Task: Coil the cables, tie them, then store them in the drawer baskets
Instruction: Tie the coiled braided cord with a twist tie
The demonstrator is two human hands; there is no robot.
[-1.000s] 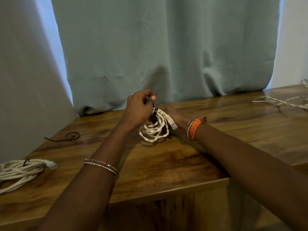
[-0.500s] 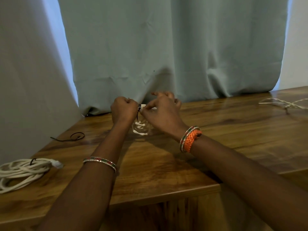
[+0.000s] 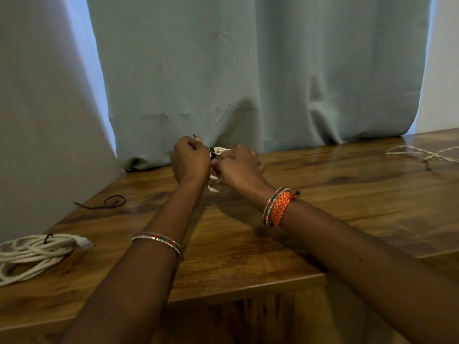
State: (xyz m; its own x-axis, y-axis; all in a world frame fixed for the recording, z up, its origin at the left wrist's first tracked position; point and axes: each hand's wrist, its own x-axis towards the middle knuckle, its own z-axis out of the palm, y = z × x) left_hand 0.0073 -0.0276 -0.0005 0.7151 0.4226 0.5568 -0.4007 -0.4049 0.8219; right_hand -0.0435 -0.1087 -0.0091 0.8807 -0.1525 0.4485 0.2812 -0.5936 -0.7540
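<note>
Both grips, left hand (image 3: 191, 158) and right hand (image 3: 239, 165), clenched on white coil (image 3: 219, 150), tied bundle (image 3: 32, 254) left, black tie (image 3: 109, 203) beside

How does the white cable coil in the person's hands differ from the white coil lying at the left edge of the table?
The held coil is gripped between the left hand and right hand, mostly hidden; the left coil lies untouched and in full view on the table. The held coil's black tie is being worked by the fingers; the left coil's dark tie sits in place, with nothing touching it. Both are white cable coils.
</note>
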